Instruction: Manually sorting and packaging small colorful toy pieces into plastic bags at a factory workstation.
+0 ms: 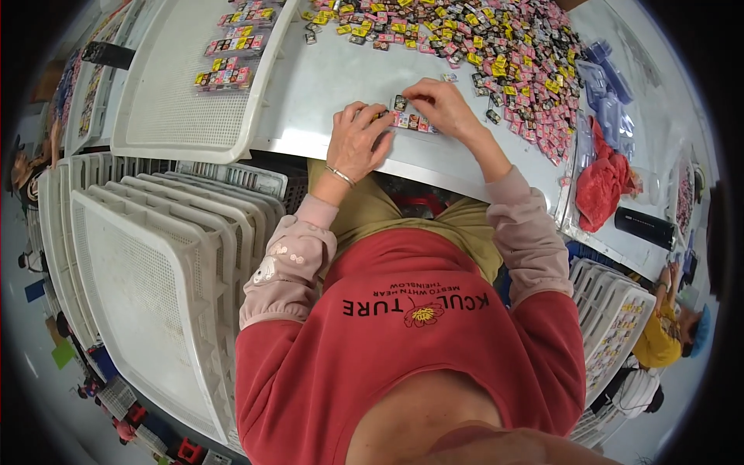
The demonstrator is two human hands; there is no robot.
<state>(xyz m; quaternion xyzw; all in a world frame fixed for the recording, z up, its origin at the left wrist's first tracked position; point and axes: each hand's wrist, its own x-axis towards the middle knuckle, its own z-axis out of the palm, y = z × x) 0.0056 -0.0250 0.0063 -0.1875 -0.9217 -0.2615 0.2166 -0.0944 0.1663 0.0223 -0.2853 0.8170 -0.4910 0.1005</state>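
At the near edge of the metal table lies a short row of small pink, white and dark boxes. My left hand curls its fingers over the row's left end, with a bit of yellow showing under the fingertips. Thumb and forefinger of my right hand are pinched together at a small black box, which stands just beyond the row. The exact contact at the fingertips is partly hidden.
A big heap of small pink, black and yellow boxes spreads over the far right. Left stands a white mesh tray with packed rows. A red cloth and clear plastic trays lie right. White trays are stacked lower left.
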